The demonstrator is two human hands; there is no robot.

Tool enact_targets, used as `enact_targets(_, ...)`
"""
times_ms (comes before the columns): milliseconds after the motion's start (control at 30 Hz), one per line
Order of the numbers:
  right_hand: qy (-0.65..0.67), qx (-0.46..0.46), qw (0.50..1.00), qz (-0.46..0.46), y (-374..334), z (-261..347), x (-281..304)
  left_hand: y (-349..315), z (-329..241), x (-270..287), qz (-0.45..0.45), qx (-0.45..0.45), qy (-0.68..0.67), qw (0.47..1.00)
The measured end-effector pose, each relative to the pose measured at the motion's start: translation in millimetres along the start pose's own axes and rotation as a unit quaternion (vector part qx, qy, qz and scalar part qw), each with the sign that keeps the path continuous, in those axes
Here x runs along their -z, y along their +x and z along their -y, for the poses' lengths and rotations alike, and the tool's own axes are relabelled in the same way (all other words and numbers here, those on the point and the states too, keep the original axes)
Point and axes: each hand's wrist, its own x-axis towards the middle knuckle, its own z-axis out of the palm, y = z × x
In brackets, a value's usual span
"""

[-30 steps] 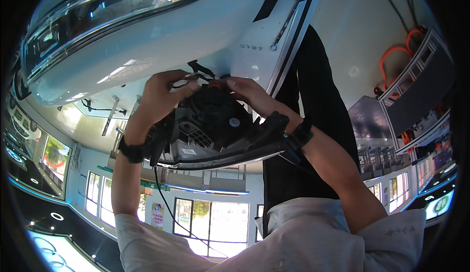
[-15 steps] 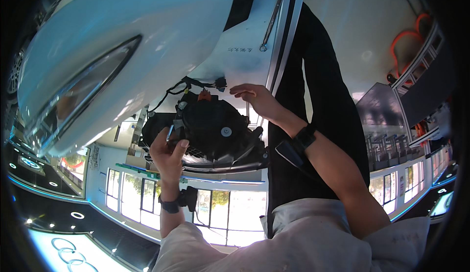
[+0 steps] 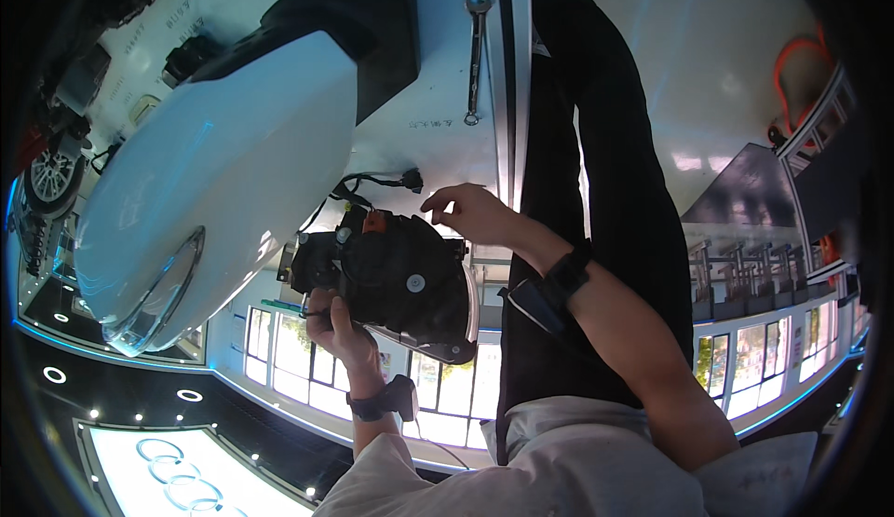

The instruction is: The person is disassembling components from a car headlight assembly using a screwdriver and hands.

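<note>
A car headlight unit (image 3: 400,251) with a black back housing is tilted up before me, an orange-red plug (image 3: 374,222) on its upper part. My left hand (image 3: 345,333) grips its lower left edge, thumb and fingers closed on it; the fingertips are partly hidden. Just beyond the unit's upper right edge is my right hand (image 3: 475,214), its fingers bent and the thumb apart from them, with nothing visible in it. A dark wiring harness with a black connector (image 3: 413,180) lies on the white table behind the unit, close to the right fingertips.
A large glossy white side mirror (image 3: 233,144) with a black base stands on the left. A combination wrench (image 3: 476,61) lies near the table's metal edge (image 3: 512,70). An orange hose (image 3: 790,79) and metal stands (image 3: 745,256) are at the right.
My left hand has shifted lower on the headlight unit, which is tilted differently. My right fingers have bent inward from stretched out. The view has swung, showing more of the table beyond.
</note>
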Motion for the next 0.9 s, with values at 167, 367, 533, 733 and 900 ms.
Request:
enact_targets(167,0.035,-0.142,0.988,-0.056,-7,-24,34,0,-3,2,-0.012,0.02,0.006,1.0)
enact_targets(367,0.053,-0.153,0.985,-0.054,-2,-32,29,2,-10,-4,-0.033,0.039,0.039,0.998)
enact_targets(533,0.036,-0.141,0.987,-0.065,-1,-31,31,5,-12,-5,-0.032,0.044,0.038,0.998)
enact_targets(733,-0.019,-0.134,0.986,-0.097,-6,-21,37,5,-14,-9,-0.031,0.034,0.048,0.998)
enact_targets(900,-0.213,-0.065,0.964,-0.143,-4,21,18,1,-7,-18,-0.083,0.003,0.067,0.994)
